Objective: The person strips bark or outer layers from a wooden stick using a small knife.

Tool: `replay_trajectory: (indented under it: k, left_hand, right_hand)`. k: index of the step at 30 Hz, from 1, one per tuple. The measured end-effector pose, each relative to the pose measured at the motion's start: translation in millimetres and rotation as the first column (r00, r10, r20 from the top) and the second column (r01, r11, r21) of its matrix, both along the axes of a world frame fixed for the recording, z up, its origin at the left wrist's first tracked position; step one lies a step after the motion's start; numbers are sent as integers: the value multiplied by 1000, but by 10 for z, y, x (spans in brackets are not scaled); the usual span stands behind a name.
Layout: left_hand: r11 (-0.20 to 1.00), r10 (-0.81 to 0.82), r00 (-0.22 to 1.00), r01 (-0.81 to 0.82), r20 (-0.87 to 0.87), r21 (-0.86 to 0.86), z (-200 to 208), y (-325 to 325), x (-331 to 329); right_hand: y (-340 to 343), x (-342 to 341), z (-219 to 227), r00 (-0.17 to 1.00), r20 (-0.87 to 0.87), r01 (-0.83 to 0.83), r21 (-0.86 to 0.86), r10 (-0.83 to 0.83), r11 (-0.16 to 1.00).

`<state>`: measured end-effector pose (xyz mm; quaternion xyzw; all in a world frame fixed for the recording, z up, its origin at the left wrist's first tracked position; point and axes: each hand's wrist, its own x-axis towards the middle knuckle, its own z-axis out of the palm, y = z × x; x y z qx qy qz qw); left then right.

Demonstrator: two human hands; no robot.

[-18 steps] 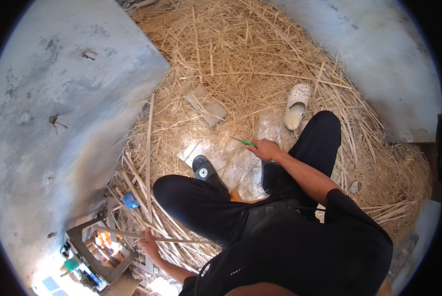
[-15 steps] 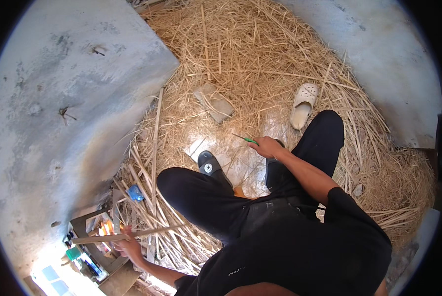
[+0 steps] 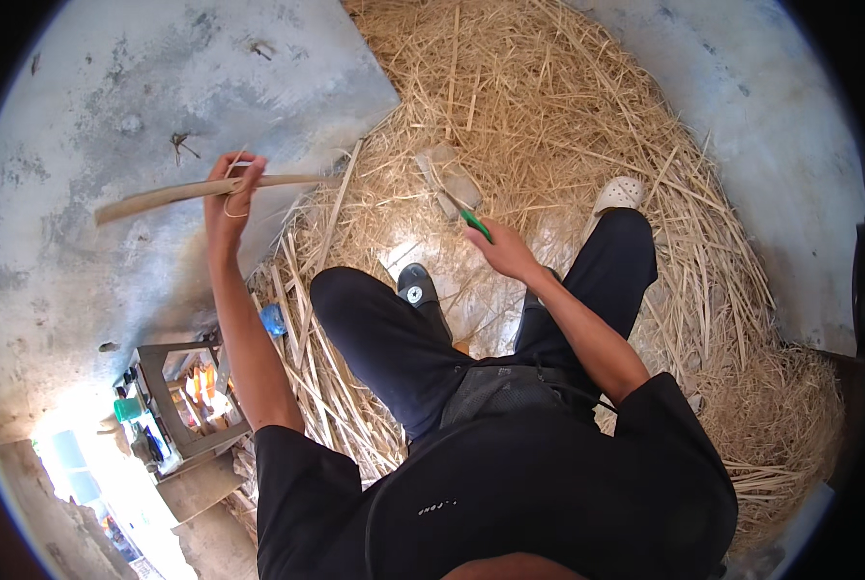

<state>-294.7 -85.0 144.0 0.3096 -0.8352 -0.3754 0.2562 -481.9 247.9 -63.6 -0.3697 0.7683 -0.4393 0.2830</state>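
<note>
Two hands loaded. Left hand (image 3: 228, 203), fingers closed around long flat tan fibrous strip (image 3: 152, 200), had swung up from brown wooden frame (image 3: 196, 446) to before blue-grey plastered wall (image 3: 297, 87). Right hand (image 3: 507, 254) gripped green-handled thin-bladed tool (image 3: 473, 222), well apart; strip looked ready for working.

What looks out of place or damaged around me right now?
One pale clog lies on the straw-strewn floor, partly hidden by your right knee. It's odd because no matching one shows and you're wearing dark slip-ons. A blue object among pale strips looks stray, and the left wall is blotchy.
</note>
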Motion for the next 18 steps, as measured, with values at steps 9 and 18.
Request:
replay_trajectory:
  k: [9,18]
  left_hand:
    - [951,-284,957,289,58,-111,-850,897,-1109]
    - [952,-222,961,250,162,-177,-311,862,-805]
  right_hand:
    - [-1052,18,1832,987,-34,96,-651,-156,753]
    - [-905,-865,2025,961,-205,-244,-317,185,917]
